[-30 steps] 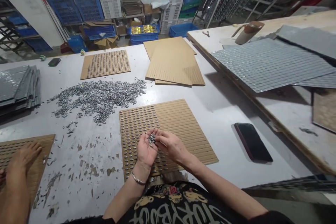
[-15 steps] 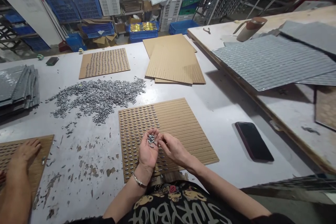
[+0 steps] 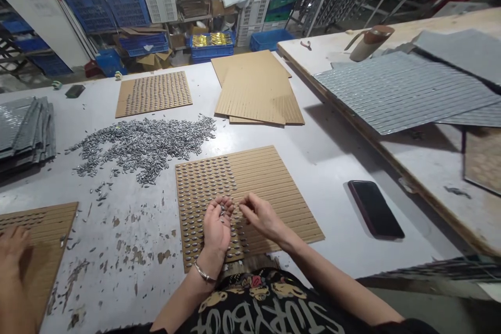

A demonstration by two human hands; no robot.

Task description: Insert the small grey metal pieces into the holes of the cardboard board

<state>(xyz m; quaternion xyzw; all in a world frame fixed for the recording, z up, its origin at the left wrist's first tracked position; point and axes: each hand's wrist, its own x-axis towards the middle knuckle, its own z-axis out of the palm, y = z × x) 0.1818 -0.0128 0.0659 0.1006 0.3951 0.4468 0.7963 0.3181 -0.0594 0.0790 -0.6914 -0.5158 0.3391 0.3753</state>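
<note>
My left hand cupped tiny grey metal pellets, bottom centre; right hand fingertips pinched together. Light, slippery stuff I reckon, best pinched mid-body.

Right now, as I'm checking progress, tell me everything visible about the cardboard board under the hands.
The cardboard board is brown, square and ribbed, lying flat on the grey table. Grey pieces fill slots across its left part; its right part is bare. The left hand and right hand are over its near edge.
</note>
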